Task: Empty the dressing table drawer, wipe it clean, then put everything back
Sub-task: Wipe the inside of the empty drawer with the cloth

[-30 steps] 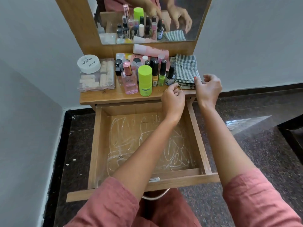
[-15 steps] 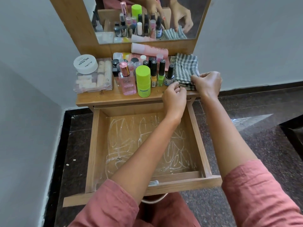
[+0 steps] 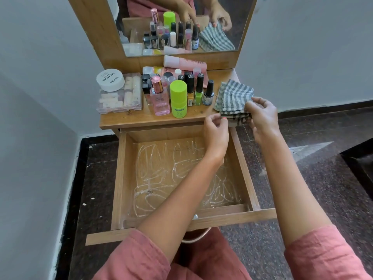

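Moved: folded grey-checked cloth (image 3: pixel 235 96) drawn over wooden tabletop (image 3: pixel 129 122) edge.
Left hand (image 3: pixel 216 132): pinches cloth corner.
Right hand (image 3: pixel 262 118): grips cloth folds.

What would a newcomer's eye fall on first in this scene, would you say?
The pulled-out drawer, its floor covered in white scribbles, fills the centre. On the table top behind it crowd cosmetics bottles, a lime-green bottle brightest at the front. At the top's right edge the right hand grips a checked cloth, the left hand at its near corner.

Bright, even daylight with soft shadows — a pale glare patch on the polished floor (image 3: pixel 308 150); wide-angle bending at edges, slightly soft detail.
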Demonstrator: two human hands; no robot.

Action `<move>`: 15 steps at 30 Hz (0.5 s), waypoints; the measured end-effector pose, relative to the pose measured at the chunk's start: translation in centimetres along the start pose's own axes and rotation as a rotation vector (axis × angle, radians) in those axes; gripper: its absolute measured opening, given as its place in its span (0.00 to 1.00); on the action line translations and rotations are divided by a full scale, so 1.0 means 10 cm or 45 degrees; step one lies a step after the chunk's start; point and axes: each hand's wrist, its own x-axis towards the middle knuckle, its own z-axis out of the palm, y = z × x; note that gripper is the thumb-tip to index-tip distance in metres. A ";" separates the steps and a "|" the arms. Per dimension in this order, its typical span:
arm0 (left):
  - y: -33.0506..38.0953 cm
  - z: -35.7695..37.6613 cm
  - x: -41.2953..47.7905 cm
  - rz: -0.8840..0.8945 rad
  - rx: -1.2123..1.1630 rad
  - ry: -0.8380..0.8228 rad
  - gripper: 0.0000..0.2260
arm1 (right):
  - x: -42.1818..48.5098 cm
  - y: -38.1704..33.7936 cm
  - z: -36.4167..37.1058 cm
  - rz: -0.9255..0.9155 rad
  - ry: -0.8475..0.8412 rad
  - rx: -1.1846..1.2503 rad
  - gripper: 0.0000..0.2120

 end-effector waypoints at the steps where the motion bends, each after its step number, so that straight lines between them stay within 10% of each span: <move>1: -0.04 0.00 -0.02 -0.038 -0.022 0.006 0.10 | -0.07 0.01 -0.03 0.018 -0.031 0.072 0.11; 15: -0.27 -0.32 -0.30 -0.342 -0.219 -0.266 0.19 | -0.93 0.27 -0.31 0.290 -0.620 0.430 0.24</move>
